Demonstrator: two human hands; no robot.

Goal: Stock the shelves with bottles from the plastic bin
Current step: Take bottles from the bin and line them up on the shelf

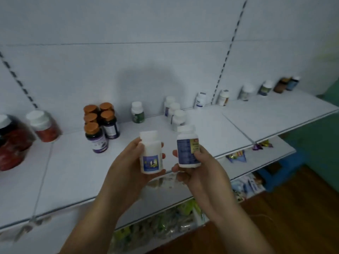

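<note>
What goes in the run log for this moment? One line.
left hand: holds white bottle | right hand: holds blue-label bottle | both above shelf

Shop: white slotted shelving point(183, 125), rows of supplement bottles point(102, 121).

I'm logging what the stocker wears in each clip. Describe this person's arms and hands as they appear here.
Both forearms are bare up to the bottom edge of the picture: no sleeves or cuffs show. The left hand and right hand wear no gloves. No rings, watch, bracelets or wristbands are visible on the parts in view. The picture is dim and slightly blurred, so small marks cannot be ruled out.
</note>
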